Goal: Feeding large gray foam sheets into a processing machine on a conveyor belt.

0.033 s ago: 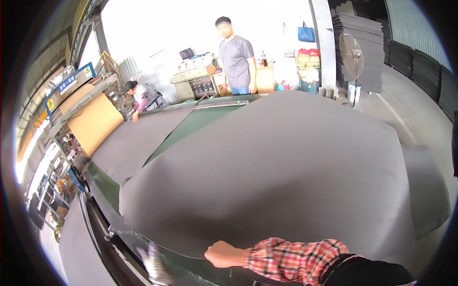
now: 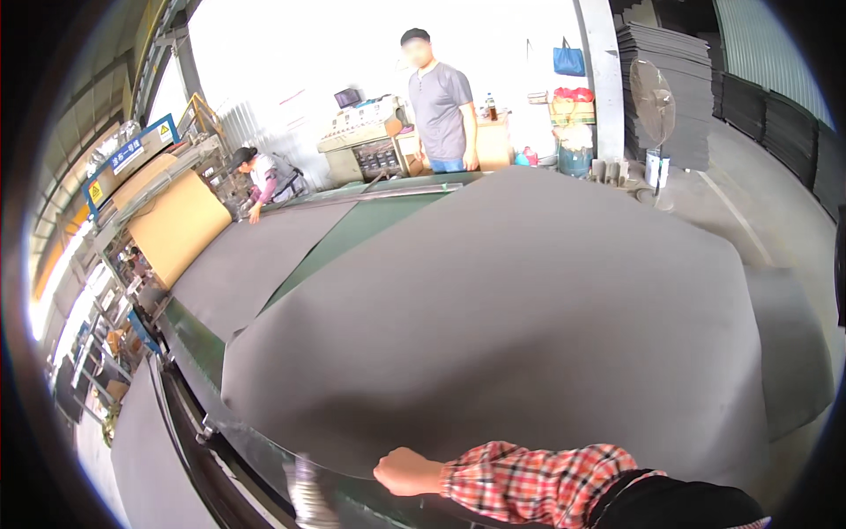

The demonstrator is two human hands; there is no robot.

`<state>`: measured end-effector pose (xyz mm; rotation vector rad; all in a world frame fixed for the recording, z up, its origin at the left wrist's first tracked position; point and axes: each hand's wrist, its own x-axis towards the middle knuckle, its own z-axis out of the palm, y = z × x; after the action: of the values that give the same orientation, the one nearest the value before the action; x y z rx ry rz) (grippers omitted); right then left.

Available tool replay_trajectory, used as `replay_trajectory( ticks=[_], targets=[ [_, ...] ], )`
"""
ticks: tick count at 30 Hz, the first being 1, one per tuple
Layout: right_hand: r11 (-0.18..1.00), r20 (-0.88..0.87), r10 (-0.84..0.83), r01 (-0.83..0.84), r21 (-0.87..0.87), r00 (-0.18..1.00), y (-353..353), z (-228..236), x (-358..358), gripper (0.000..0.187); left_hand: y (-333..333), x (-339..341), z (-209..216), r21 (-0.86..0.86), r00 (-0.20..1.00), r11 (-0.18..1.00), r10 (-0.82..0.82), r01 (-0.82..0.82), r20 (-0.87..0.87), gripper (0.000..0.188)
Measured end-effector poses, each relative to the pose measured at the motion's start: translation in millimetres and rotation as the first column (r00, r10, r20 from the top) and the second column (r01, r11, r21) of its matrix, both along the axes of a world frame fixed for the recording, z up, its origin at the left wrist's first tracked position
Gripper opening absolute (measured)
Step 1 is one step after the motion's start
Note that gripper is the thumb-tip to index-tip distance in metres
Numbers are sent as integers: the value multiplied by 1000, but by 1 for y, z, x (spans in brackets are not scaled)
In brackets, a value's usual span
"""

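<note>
A large dark-grey sheet [image 2: 529,309] lies over the green table [image 2: 330,494], bulging upward with a broad shadow across its near part. My right hand [image 2: 407,472], bare below a red plaid sleeve, is closed at the sheet's near edge, its fingers curled there; the fingertips are hidden. To its left, at the lower rim, a pale ribbed shape [image 2: 308,495] is smeared by motion. It may be my left hand in a glove, but its fingers do not show.
Another grey sheet [image 2: 256,264] runs toward a machine with a tan roll [image 2: 181,220], where a co-worker [image 2: 264,181] bends over it. A second person [image 2: 441,115] stands across the table. A fan [image 2: 652,101] and stacked sheets [image 2: 670,53] stand at the right back.
The blurred pale shape has shifted to the right along the lower rim. My right hand has moved slightly left. The large sheet lies almost the same.
</note>
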<state>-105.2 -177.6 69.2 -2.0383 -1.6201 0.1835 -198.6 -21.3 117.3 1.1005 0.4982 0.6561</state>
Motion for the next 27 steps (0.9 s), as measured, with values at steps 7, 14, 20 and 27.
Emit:
replay_trajectory(
  ticks=[7, 14, 20, 27],
  targets=[
    [977, -92, -12, 31, 211, 996, -101, -62, -60, 58, 163, 32, -151, 689, 743, 672, 601, -272, -294, 36],
    [-524, 104, -850, 812, -259, -516, -465, -172, -146, 65, -18, 53, -73, 934, 921, -174, 295, 313, -253, 69],
    [-639, -723, -249, 671, -377, -644, -533, -325, -266, 48, -9, 61, -103, 756, 758, -152, 299, 637, -580, 63],
    [-319, -905, 361, 881, -348, -227, -400, -178, -95, 31, -6, 151, -98, 640, 498, -25, 651, 768, -572, 74]
  ],
)
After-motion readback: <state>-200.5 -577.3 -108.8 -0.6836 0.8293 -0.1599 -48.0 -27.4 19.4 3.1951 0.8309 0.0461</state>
